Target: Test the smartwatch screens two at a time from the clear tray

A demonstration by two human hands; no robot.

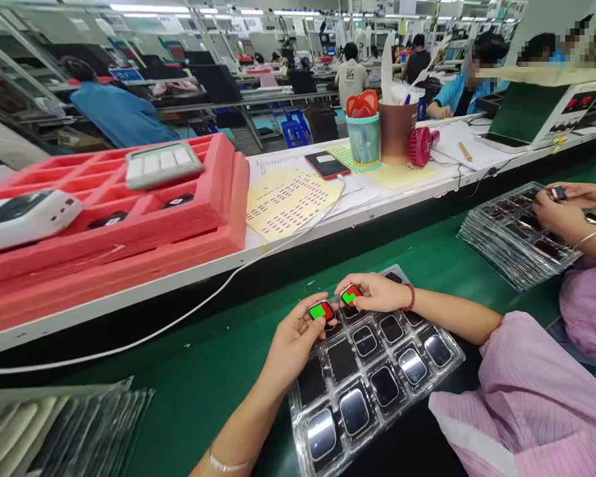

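My left hand (294,341) grips a watch (321,311) whose lit screen shows green and red, with the thumb on its lower edge. Just right of it, my right hand (375,291) holds a second watch (350,296), also lit green and red, its thumb on the screen. Both hands are above the back part of a clear plastic tray (294,424). Dark square watch faces with rounded corners sit in many of its pockets, such as a shiny one (353,411) near the front. Two pockets at the left hold no watch face.
Red foam trays (228,199) fill the left of the raised white shelf (357,222), beside a phone (326,165) and cups. A white cable (189,311) droops onto the green table. Plastic trays (69,430) are stacked front left. A co-worker's hands (561,212) work over stacked trays at the right.
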